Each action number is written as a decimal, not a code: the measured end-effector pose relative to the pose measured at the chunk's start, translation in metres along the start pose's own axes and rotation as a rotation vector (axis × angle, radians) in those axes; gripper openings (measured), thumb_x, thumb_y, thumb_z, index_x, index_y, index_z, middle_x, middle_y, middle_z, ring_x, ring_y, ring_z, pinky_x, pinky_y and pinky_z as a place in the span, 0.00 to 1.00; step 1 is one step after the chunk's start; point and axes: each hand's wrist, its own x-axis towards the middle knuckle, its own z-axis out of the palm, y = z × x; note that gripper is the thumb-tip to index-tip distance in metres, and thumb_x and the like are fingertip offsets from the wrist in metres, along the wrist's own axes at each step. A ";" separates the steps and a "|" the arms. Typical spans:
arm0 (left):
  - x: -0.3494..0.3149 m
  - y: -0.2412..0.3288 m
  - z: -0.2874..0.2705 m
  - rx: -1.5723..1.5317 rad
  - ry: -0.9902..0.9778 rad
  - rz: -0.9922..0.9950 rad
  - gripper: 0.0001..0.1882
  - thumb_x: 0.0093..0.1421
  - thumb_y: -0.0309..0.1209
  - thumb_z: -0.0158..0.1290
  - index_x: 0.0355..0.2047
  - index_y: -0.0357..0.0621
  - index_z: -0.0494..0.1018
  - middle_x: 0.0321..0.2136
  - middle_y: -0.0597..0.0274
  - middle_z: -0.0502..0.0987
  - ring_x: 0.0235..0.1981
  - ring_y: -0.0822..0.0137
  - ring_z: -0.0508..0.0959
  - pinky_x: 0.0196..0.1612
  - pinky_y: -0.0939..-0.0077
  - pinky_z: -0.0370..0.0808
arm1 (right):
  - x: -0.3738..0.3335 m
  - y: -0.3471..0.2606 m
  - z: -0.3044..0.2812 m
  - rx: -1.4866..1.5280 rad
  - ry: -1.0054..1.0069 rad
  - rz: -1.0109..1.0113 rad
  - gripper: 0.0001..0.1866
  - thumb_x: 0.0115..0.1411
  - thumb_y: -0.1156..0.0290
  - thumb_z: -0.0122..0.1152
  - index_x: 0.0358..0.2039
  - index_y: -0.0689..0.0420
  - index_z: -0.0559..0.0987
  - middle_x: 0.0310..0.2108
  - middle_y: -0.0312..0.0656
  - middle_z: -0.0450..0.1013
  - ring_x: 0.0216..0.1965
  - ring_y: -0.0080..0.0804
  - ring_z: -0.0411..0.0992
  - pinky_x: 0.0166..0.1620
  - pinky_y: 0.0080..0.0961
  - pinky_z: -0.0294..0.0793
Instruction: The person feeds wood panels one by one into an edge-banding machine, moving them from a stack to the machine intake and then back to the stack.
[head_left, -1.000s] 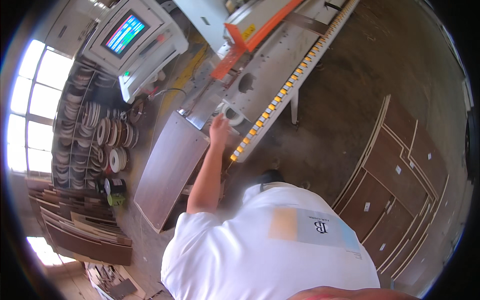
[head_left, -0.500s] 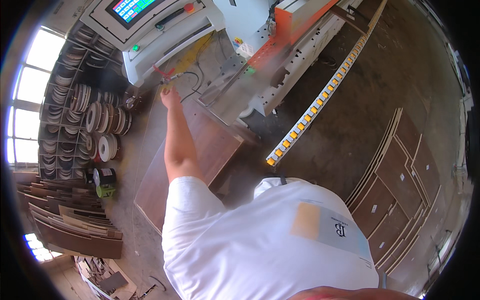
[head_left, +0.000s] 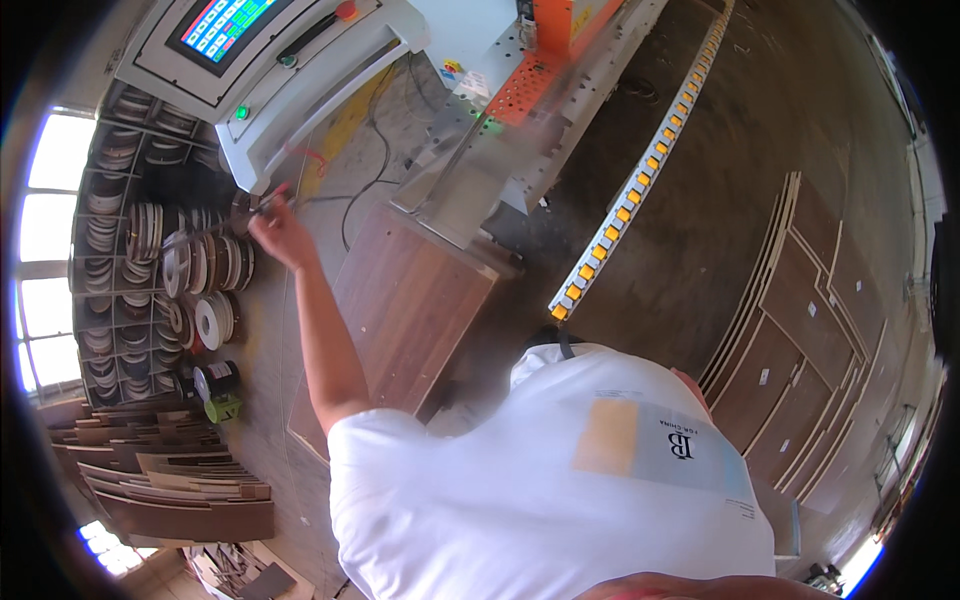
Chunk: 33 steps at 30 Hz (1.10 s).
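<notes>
My left arm reaches out to the far left, and my left hand point(head_left: 280, 238) is closed around what looks like an air blow gun point(head_left: 268, 203). Its thin nozzle seems to point left toward the rolls, though blur softens its outline. A dark hose point(head_left: 348, 215) curves from near the hand across the floor to the right. Beside the hand is the lower corner of a grey machine's control panel point(head_left: 262, 125). My right hand is out of sight; only a sliver of skin shows at the right side of my white shirt.
A stack of brown boards point(head_left: 410, 300) stands below the machine's metal bed point(head_left: 440, 205). A rail with yellow rollers point(head_left: 640, 180) runs along the right. Racks of edge-band rolls point(head_left: 210, 320) and leaning panels point(head_left: 180, 490) line the left; more boards point(head_left: 790, 350) lie far right.
My left hand has moved left and nearer, away from the machine's hanging red piece, with the blow gun now in it. The view has turned slightly.
</notes>
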 end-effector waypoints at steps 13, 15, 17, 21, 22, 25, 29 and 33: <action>-0.231 0.224 0.018 0.569 -1.636 0.209 0.28 0.67 0.47 0.54 0.62 0.50 0.64 0.33 0.49 0.82 0.34 0.49 0.83 0.38 0.51 0.77 | 0.092 0.114 -0.190 -0.503 0.218 0.160 0.31 0.61 0.41 0.63 0.56 0.51 0.78 0.50 0.37 0.77 0.49 0.31 0.76 0.47 0.34 0.76; -0.314 0.277 0.027 0.571 -1.856 0.298 0.28 0.67 0.49 0.51 0.60 0.49 0.62 0.41 0.39 0.80 0.44 0.38 0.80 0.45 0.45 0.74 | 0.060 0.132 -0.215 -0.427 0.306 0.114 0.30 0.61 0.41 0.63 0.55 0.50 0.78 0.48 0.37 0.78 0.47 0.31 0.77 0.44 0.34 0.77; -0.385 0.293 0.040 0.421 -1.980 0.250 0.26 0.68 0.49 0.50 0.58 0.47 0.62 0.44 0.35 0.79 0.47 0.34 0.77 0.49 0.44 0.73 | 0.031 0.159 -0.239 -0.357 0.392 0.100 0.30 0.62 0.41 0.63 0.55 0.50 0.78 0.47 0.38 0.78 0.44 0.31 0.77 0.42 0.33 0.77; -0.489 0.360 0.093 0.254 -2.021 0.266 0.24 0.68 0.47 0.47 0.55 0.44 0.61 0.44 0.32 0.78 0.49 0.31 0.76 0.51 0.43 0.71 | -0.038 0.260 -0.300 -0.048 0.561 0.014 0.29 0.63 0.43 0.61 0.55 0.50 0.78 0.44 0.39 0.78 0.39 0.31 0.77 0.36 0.33 0.76; -0.510 0.374 0.104 0.245 -2.038 0.278 0.23 0.69 0.47 0.45 0.54 0.44 0.61 0.45 0.31 0.78 0.49 0.31 0.76 0.51 0.43 0.71 | -0.061 0.278 -0.305 -0.007 0.614 0.073 0.28 0.63 0.43 0.60 0.55 0.50 0.78 0.44 0.39 0.78 0.39 0.32 0.77 0.36 0.35 0.76; -0.570 0.396 0.138 0.155 -2.104 0.114 0.24 0.69 0.46 0.45 0.56 0.42 0.60 0.46 0.32 0.78 0.48 0.30 0.76 0.51 0.45 0.71 | -0.118 0.327 -0.315 0.162 0.807 0.336 0.28 0.63 0.43 0.59 0.55 0.50 0.78 0.47 0.40 0.77 0.42 0.35 0.76 0.42 0.41 0.76; -0.621 0.445 0.151 0.062 -2.121 0.175 0.24 0.68 0.44 0.47 0.56 0.42 0.60 0.40 0.39 0.79 0.38 0.40 0.81 0.41 0.51 0.75 | -0.164 0.399 -0.321 0.377 0.771 0.396 0.33 0.65 0.41 0.53 0.63 0.47 0.71 0.59 0.41 0.73 0.58 0.39 0.71 0.56 0.50 0.69; -0.660 0.508 0.137 -0.090 -2.235 0.065 0.21 0.67 0.39 0.49 0.54 0.41 0.60 0.26 0.55 0.74 0.20 0.62 0.74 0.22 0.65 0.70 | -0.163 0.474 -0.321 0.502 0.783 0.384 0.28 0.67 0.43 0.53 0.59 0.48 0.75 0.59 0.40 0.73 0.58 0.39 0.72 0.56 0.50 0.69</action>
